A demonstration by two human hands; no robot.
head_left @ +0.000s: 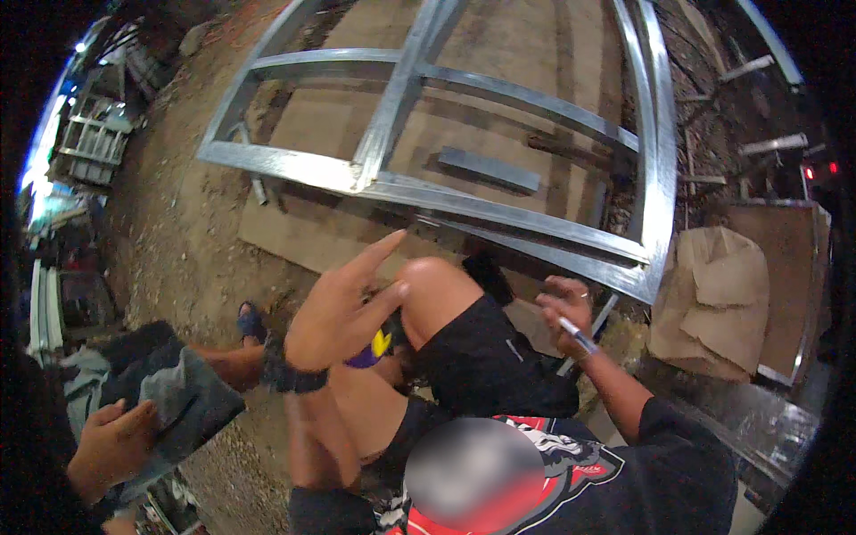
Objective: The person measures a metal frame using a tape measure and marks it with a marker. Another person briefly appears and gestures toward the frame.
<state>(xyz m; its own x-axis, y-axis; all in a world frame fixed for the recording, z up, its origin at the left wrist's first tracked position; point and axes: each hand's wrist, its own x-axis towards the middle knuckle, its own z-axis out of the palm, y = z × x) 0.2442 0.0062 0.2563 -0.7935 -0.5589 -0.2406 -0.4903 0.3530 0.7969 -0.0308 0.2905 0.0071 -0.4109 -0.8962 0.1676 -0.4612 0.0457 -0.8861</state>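
Note:
My left hand (346, 314), with a black band at its wrist, is raised above my bent knee. Its index finger and thumb are stretched apart, and it holds nothing. The index finger points at the near side of a shiny metal frame (499, 211) of joined square tubes, without touching it. To the right, my right hand (567, 312) has its fingers curled, with a white and blue pen (580, 337) held against the palm. That hand is near the frame's near right corner. A short loose metal tube (489, 170) lies inside the frame's outline.
Brown sheets (299, 234) lie under the frame on dirt ground (178, 232). A crumpled brown paper sheet (713, 299) leans by a metal-edged panel (789, 259) at right. At lower left is another person's hand (116, 446) beside grey shorts (187, 401). A dark object (489, 278) lies by my knee.

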